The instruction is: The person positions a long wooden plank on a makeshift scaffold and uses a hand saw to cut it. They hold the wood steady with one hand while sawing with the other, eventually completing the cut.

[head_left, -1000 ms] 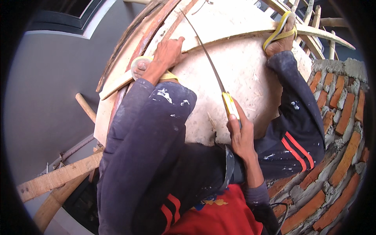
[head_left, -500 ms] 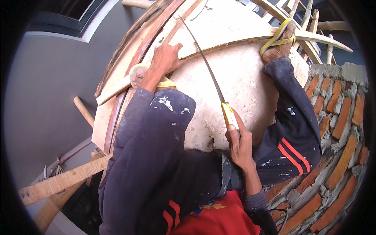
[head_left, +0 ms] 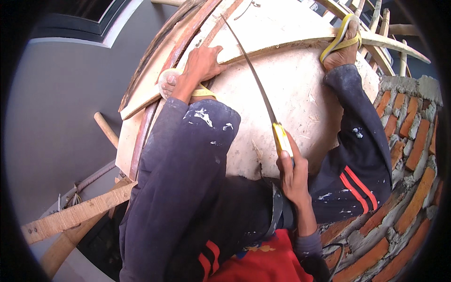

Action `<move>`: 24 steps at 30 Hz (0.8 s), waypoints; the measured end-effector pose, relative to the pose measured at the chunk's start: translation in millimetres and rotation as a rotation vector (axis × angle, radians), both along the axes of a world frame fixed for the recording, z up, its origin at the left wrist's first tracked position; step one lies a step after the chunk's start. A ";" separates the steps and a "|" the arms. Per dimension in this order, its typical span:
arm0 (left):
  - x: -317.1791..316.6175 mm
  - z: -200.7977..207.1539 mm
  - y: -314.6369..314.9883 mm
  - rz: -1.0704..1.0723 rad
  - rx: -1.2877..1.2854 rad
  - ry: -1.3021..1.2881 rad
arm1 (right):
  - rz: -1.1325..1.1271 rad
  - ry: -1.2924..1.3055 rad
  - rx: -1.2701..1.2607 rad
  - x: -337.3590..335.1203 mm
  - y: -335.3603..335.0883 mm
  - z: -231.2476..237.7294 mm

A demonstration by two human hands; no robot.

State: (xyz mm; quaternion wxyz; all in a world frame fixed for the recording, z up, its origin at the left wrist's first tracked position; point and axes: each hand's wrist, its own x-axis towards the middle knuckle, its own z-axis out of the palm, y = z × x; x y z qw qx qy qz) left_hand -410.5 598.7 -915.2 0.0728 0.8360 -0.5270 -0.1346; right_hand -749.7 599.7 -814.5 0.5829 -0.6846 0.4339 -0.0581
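Observation:
My right hand point(head_left: 294, 174) is wrapped round the yellow and white handle of a handsaw point(head_left: 260, 87). Its long dark blade reaches away from me and crosses a long wooden plank point(head_left: 282, 43). At the plank's left part, my left hand point(head_left: 203, 65) grips it, thumb at the near edge and some fingers hidden. The saw blade lies to the right of that hand, apart from it. My left foot in a yellow-strapped flip-flop point(head_left: 168, 81) rests on the plank beside my left wrist. The other flip-flop point(head_left: 337, 44) presses near the plank's right part.
Below the plank lies a pale, dusty board point(head_left: 286, 101) with wood shavings. Rough boards point(head_left: 162, 56) run along its left side by a grey wall point(head_left: 66, 103). A rough brick wall point(head_left: 416, 141) stands at right, with wooden poles point(head_left: 385, 23) behind. A wooden batten point(head_left: 80, 211) juts out lower left.
The whole view has shifted slightly, so things sit a little more to the right. Both hands keep their holds, and the saw still lies across the plank.

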 end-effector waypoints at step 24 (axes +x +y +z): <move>3.1 4.6 -1.5 0.004 0.081 0.052 | 0.004 0.009 -0.067 36.3 -15.0 -7.1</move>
